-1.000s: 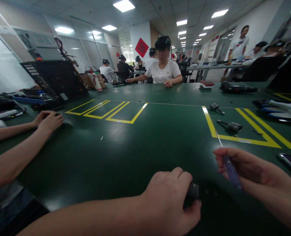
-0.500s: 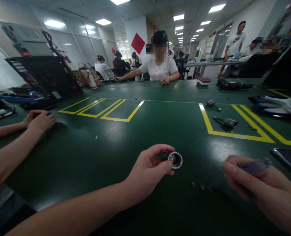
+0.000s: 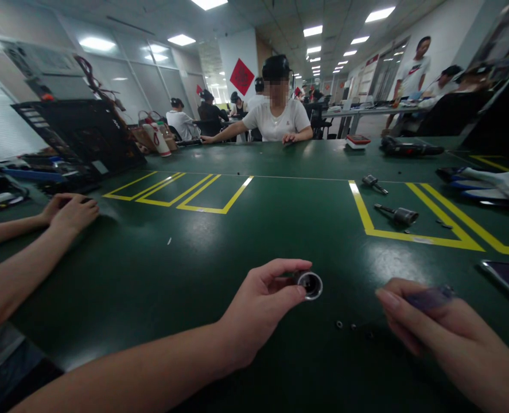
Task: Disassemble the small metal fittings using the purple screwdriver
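A round metal cup-shaped part (image 3: 313,287) is pinched between the thumb and fingers of my left hand (image 3: 265,304), its open end turned towards the camera. Inside it, small details show but are too dark to make out. My right hand (image 3: 430,327) is closed around a small purplish translucent handle (image 3: 430,297); a thin dark shaft seems to reach from its fingers towards the left. Between the two hands, a small ring (image 3: 339,324) and another small ring (image 3: 353,327) lie on the green table (image 3: 220,264), with a third dim one beside my right fingertips.
Two metal parts with shafts, one (image 3: 403,215) nearer, lie inside yellow tape (image 3: 426,240). At right are a phone-like device (image 3: 508,281), blue-white gloves (image 3: 486,183) and a black tool (image 3: 411,147). Another person's hands (image 3: 73,212) rest at left; a person (image 3: 278,117) sits opposite.
My right hand has moved left, closer to the small rings. My left hand and the metal part have shifted slightly right and down, with the grip kept.
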Tool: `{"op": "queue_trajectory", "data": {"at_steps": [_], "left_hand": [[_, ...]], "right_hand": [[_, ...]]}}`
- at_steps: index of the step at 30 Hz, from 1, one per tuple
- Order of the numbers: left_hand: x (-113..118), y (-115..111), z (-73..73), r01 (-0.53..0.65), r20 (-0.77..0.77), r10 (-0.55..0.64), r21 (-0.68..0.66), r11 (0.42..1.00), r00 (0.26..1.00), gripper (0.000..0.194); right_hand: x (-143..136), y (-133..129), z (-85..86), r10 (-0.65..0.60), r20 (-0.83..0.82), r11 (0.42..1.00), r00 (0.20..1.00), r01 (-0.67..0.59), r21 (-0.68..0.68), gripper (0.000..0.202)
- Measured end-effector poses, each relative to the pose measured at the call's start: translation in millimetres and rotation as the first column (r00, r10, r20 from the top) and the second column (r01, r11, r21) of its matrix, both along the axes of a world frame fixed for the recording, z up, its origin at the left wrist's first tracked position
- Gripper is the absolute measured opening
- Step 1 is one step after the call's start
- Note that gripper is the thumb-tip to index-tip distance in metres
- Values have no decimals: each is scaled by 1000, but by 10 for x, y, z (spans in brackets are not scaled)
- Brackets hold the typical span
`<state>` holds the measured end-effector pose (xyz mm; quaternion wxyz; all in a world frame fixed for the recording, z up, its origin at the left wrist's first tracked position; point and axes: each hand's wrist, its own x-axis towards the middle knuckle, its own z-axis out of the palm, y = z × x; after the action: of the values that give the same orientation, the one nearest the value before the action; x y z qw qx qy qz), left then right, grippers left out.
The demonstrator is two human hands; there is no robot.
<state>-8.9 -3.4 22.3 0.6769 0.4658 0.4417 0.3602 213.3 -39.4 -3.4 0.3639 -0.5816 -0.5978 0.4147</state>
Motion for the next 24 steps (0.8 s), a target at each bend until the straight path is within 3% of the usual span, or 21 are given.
{"op": "queue_trajectory", "data": {"at_steps": [3, 6, 8, 10, 13, 15, 17, 21, 24], "left_hand": [[13, -5, 4, -11, -30, 11, -30, 999, 999, 31], [17, -7, -2, -13, -28, 12, -61, 998, 1000, 32], [17, -9, -14, -13, -33, 11, -69, 998, 999, 32], [19, -11, -34, -7, -27, 5, -56, 998, 1000, 32], [33, -16, -78, 2, -4, -2, -30, 1000, 1000, 32], [50, -20, -101, -3, 15, 3, -20, 1000, 1000, 33], [68, -23, -110, -17, 34, 18, -8, 1000, 999, 33], [94, -36, -93, -40, 23, 40, 11, 999, 999, 30], [105, -46, -81, -50, 5, 50, 17, 999, 999, 29]], "right_hand": [[-28, 74, -22, -157, -307, 983, 939, 120, -136, 41], [-51, 102, 6, -213, -535, 968, 818, 103, -229, 36], [-58, 76, 21, -184, -596, 979, 782, 89, -186, 35], [-61, 18, 18, -102, -580, 994, 808, 97, -40, 31], [-77, -83, 5, 99, -368, 962, 925, 5, 272, 27], [-109, -118, 27, 217, -125, 893, 968, -145, 426, 25], [-162, -114, 81, 279, 108, 799, 954, -293, 526, 25], [-283, -55, 192, 237, 376, 612, 896, -438, 658, 28], [-332, -44, 199, 197, 451, 551, 871, -479, 684, 28]]}}
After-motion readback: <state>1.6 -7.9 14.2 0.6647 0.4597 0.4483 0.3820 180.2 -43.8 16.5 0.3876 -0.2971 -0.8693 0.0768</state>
